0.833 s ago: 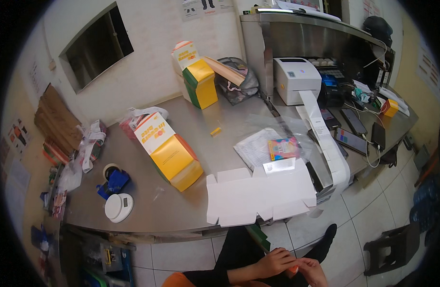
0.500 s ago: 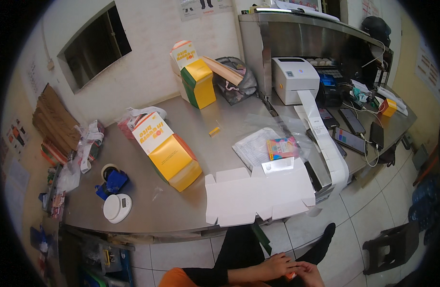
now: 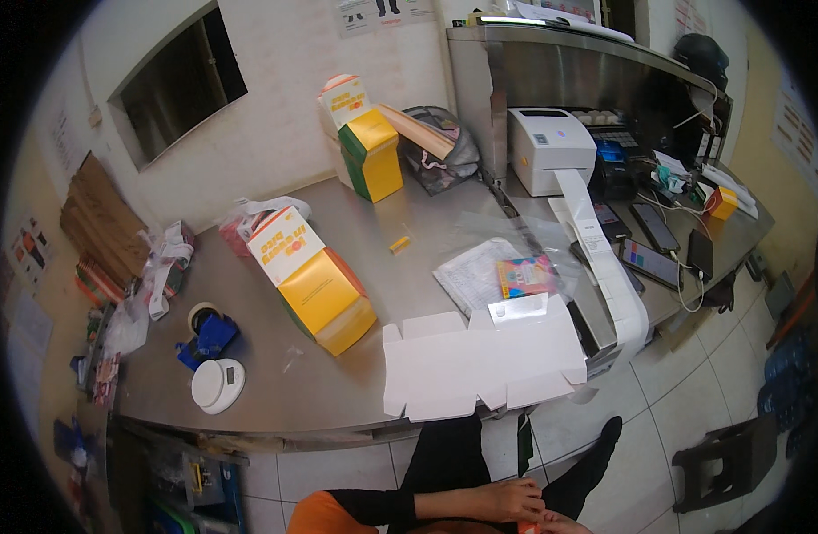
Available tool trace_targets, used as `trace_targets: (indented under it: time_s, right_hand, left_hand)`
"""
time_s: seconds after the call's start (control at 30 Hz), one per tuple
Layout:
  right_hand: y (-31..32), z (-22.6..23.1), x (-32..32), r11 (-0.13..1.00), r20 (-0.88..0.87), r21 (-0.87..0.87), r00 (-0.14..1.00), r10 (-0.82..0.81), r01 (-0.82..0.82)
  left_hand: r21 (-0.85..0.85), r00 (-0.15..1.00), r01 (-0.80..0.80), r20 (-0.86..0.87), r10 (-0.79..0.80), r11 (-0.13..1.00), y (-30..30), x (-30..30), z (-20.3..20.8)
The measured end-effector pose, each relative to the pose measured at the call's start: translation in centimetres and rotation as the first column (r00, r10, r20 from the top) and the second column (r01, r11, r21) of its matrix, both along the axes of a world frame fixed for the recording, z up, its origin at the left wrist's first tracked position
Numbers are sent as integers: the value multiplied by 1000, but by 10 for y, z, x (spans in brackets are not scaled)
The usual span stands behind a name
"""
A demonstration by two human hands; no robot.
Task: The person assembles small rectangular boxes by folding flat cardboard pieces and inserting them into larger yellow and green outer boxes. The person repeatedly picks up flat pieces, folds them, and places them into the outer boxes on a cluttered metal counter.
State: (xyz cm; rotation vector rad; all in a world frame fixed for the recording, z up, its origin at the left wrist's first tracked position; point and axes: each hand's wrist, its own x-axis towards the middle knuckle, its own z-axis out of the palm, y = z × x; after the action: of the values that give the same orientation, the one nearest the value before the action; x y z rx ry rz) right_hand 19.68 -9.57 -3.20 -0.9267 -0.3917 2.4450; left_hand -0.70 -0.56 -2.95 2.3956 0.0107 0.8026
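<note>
My left hand (image 3: 515, 500) is at the lower edge, fingers curled together over a small orange thing (image 3: 527, 528). My right hand (image 3: 558, 523) meets it from the right, fingers closed on the same orange thing. Both hands hide most of it, and the lower edge cuts it off. A dark green strip (image 3: 523, 443) stands between the left fingers and the table edge; whether it joins what I hold cannot be seen. Beyond the hands, an unfolded white carton (image 3: 480, 369) lies flat on the metal table (image 3: 311, 400), its flaps at the front edge.
Two yellow-and-white cartons (image 3: 324, 298) stand on the table. A white scale (image 3: 218, 386) and a blue tape dispenser (image 3: 217, 335) are at left. A label printer (image 3: 551, 151) feeds a long paper strip (image 3: 596, 240) at right, near several phones (image 3: 653, 226). A dark stool (image 3: 727, 458) stands on the floor.
My hands have moved slightly left and down, still together. The dark green strip has swung from a slant to nearly upright, further right. Things on the table have not moved.
</note>
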Motion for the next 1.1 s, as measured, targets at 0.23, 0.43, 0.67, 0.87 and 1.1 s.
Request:
trace_targets:
  time_s: [0.23, 0.43, 0.67, 0.87, 1.1]
  right_hand:
    - [15, 15, -5, 988, 202, 153, 978, -57, 26]
    - [35, 26, 4, 885, 406, 438, 844, -350, 156]
    - [47, 28, 26, 547, 406, 832, 572, -713, 92]
    - [32, 33, 22, 721, 461, 669, 660, -593, 180]
    - [43, 67, 25, 550, 576, 792, 623, -529, -266]
  left_hand:
    - [-557, 906, -51, -375, -196, 829, -14, 9, 7]
    - [-693, 936, -207, -345, -66, 691, 23, -8, 16]
    - [-972, 933, 177, 115, 342, -156, 45, -31, 8]
    - [-693, 774, 606, 401, 490, -391, 35, -11, -11]
    - [-776, 761, 507, 200, 617, -375, 41, 9, 1]
